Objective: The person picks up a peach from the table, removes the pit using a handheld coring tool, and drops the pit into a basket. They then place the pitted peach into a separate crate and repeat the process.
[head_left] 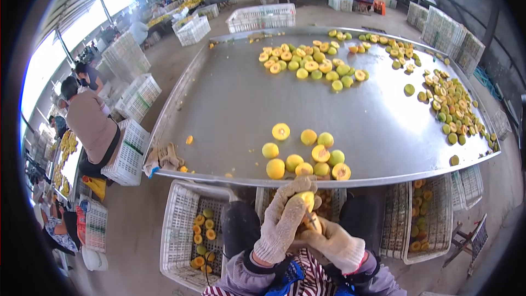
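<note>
My left hand, in a cream knit glove, is closed around a yellow peach piece just below the table's near edge. My right hand, gloved too, grips a small hand tool with a dark metal end; the tool's end meets the fruit, and its handle is mostly hidden by the fingers. Right above my hands, on the metal table, lies a small group of yellow-green peaches, among them a cut half with its face up and a whole-looking one.
More peach halves pile up at the table's back and right side. Worn gloves lie at the left corner. Crates stand below: one with fruit at left, another at right. A person sits at the left.
</note>
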Demonstrator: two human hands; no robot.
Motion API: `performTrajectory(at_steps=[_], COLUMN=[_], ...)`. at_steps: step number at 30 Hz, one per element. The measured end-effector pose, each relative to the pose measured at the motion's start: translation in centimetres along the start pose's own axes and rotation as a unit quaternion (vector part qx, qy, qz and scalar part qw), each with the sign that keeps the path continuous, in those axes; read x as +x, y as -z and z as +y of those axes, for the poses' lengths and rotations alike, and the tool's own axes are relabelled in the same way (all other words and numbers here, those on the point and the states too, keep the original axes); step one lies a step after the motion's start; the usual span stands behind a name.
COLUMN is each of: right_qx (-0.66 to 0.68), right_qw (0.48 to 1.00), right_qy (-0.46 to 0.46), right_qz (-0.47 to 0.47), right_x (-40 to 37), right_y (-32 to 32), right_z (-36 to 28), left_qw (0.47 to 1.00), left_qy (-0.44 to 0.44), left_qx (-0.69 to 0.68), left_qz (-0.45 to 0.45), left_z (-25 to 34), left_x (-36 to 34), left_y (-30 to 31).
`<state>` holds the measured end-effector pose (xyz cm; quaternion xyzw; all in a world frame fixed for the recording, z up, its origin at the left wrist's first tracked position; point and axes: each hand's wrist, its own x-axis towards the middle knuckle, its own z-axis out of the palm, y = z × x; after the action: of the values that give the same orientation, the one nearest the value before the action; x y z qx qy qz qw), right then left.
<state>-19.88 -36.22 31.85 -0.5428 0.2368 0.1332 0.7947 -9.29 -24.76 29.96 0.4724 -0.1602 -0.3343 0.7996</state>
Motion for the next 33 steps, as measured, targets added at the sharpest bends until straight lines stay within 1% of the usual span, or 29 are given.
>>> performTrajectory(at_steps=[1, 2, 3, 4, 5, 6, 7, 8, 9, 10, 11, 12, 14, 15, 16, 18, 19, 20, 21, 22, 24, 25, 26, 27, 28, 30, 31, 32, 33], right_qx=[0.057, 0.084, 0.086, 0.086, 0.105, 0.103, 0.136, 0.171, 0.178, 0.183, 0.192, 0.206, 0.2, 0.203, 0.201, 0.205, 0.191, 0.176, 0.184, 0.188, 0.204, 0.205, 0.205, 0.206, 0.209, 0.257, 0.26, 0.311, 0.361], right_qw=[0.998, 0.994, 0.993, 0.992, 0.989, 0.989, 0.984, 0.978, 0.977, 0.975, 0.974, 0.971, 0.973, 0.972, 0.972, 0.972, 0.976, 0.979, 0.976, 0.976, 0.97, 0.97, 0.971, 0.972, 0.971, 0.954, 0.953, 0.931, 0.904], right_qy=[-0.022, -0.052, -0.045, -0.039, -0.048, -0.045, -0.055, -0.069, -0.065, -0.072, -0.06, -0.052, -0.044, -0.054, -0.06, -0.06, -0.053, -0.045, -0.043, -0.044, -0.058, -0.061, -0.07, -0.081, -0.083, -0.061, -0.063, -0.049, -0.034], right_qz=[-0.006, -0.049, -0.064, -0.079, -0.096, -0.098, -0.1, -0.101, -0.1, -0.1, -0.105, -0.108, -0.104, -0.104, -0.106, -0.098, -0.094, -0.091, -0.104, -0.103, -0.118, -0.117, -0.1, -0.084, -0.083, -0.143, -0.142, -0.185, -0.228], right_x=[-0.1, 0.2, 0.4, 0.5, 0.4, 0.2, 0.1, -0.1, -0.2, -0.3, -0.4, -0.6, -1.0, -0.9, -0.6, -0.5, -0.4, -0.4, -0.4, -0.5, -0.7, -0.7, -0.7, -0.6, -0.6, -0.4, -0.4, -0.3, -0.4], right_y=[-0.5, 0.3, 0.2, 0.3, 0.3, 0.2, 0.4, 0.4, 0.4, 0.4, 0.5, 0.5, 0.0, 0.0, 0.1, 0.0, 0.0, 0.0, 0.0, 0.2, 0.4, 0.5, 0.6, 0.6, 0.7, 1.1, 1.2, 1.3, 1.4], right_z=[-0.1, 0.3, 0.8, 0.8, 0.6, 0.6, 0.7, 0.8, 0.9, 1.0, 1.0, 1.1, 0.6, 1.0, 1.3, 1.9, 1.6, 1.5, 1.7, 1.7, 1.8, 1.6, 1.4, 1.5, 1.8, 2.5, 2.8, 3.0, 3.2], left_qw=[1.0, 0.999, 0.994, 0.993, 0.973, 0.94, 0.958, 0.957, 0.987, 0.995, 0.994, 0.993, 0.972, 0.965, 0.946, 0.954, 0.954, 0.93, 0.88, 0.88, 0.826, 0.827, 0.928, 0.975, 0.975, 0.982, 0.976, 0.976, 0.962], left_qy=[-0.013, -0.024, -0.085, -0.095, -0.169, -0.238, -0.199, -0.201, -0.081, 0.046, 0.032, -0.006, -0.092, -0.068, -0.064, 0.024, 0.03, -0.129, -0.286, -0.282, -0.377, -0.374, -0.179, 0.028, 0.031, 0.094, -0.005, -0.003, -0.068], left_qx=[0.017, 0.034, 0.068, 0.067, 0.156, 0.243, 0.204, 0.204, 0.127, 0.045, 0.069, 0.089, 0.205, 0.248, 0.315, 0.29, 0.289, 0.338, 0.376, 0.376, 0.413, 0.412, 0.312, 0.194, 0.194, 0.114, 0.18, 0.179, 0.219], left_qz=[0.004, 0.01, 0.023, 0.021, -0.005, -0.028, -0.041, -0.039, -0.062, -0.082, -0.075, -0.074, -0.07, -0.052, -0.053, -0.075, -0.076, -0.067, -0.058, -0.059, -0.075, -0.075, -0.094, -0.107, -0.106, -0.116, -0.124, -0.124, -0.148], left_z=[0.4, 0.6, 0.0, -0.2, -0.4, -0.4, -0.3, 0.0, 0.8, 1.3, 1.3, 1.3, 1.1, 1.4, 1.3, 1.1, 0.8, 0.4, 0.2, 0.0, -0.3, -0.1, 0.3, 0.6, 0.7, 0.8, 0.1, -0.1, -0.2], left_x=[0.1, 0.0, 0.1, 0.4, 0.7, 0.9, 1.1, 1.3, 1.6, 1.8, 1.7, 1.5, 1.4, 1.5, 1.9, 2.6, 2.5, 2.4, 2.3, 2.3, 2.2, 2.2, 2.4, 2.4, 2.4, 2.4, 2.3, 2.5, 2.6], left_y=[-0.2, -0.3, -0.5, -0.2, 0.3, 0.6, 0.6, 0.7, 0.7, 0.7, 0.4, 0.0, -0.3, -0.4, -0.1, 0.6, 0.5, 0.4, 0.3, 0.3, 0.4, 0.5, 0.6, 0.7, 0.7, 0.7, 0.7, 0.7, 0.8])
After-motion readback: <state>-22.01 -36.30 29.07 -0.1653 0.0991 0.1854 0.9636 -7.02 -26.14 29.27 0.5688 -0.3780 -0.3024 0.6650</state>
